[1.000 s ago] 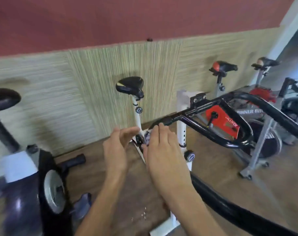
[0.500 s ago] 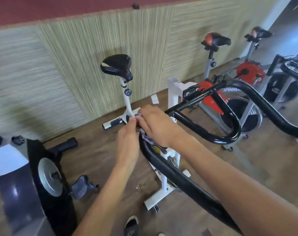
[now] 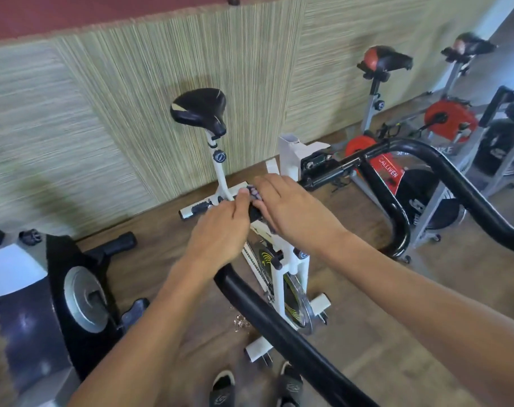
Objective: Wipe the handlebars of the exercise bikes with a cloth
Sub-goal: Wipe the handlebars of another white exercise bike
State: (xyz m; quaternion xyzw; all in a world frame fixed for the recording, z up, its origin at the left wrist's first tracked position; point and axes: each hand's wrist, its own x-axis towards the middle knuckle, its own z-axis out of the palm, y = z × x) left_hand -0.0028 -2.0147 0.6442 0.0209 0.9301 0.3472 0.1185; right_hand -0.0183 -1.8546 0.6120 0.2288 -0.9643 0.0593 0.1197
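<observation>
Head view: both hands meet at the far end of the black handlebar, which runs up from the lower right of the picture toward the middle. The left hand is curled over the bar's end, thumb pointing up beside a small bunched cloth, dark with pale spots. The right hand lies across the same end from the right, fingers bent down over the cloth and the bar, so that only a scrap of the fabric shows between the 2 hands. Both hands hold cloth and bar together; I cannot tell which fingers pinch the cloth itself.

The handlebar belongs to a white exercise bike with a black saddle on a white post, standing before a wall of striped green-beige panels. The bar's other arm loops off to the right. Behind it stand 2 more bikes with red flywheels, their saddles red and black. At the left edge is part of a dark machine with a silver disc. 2 black sandals show at the bottom on the brown wooden floor.
</observation>
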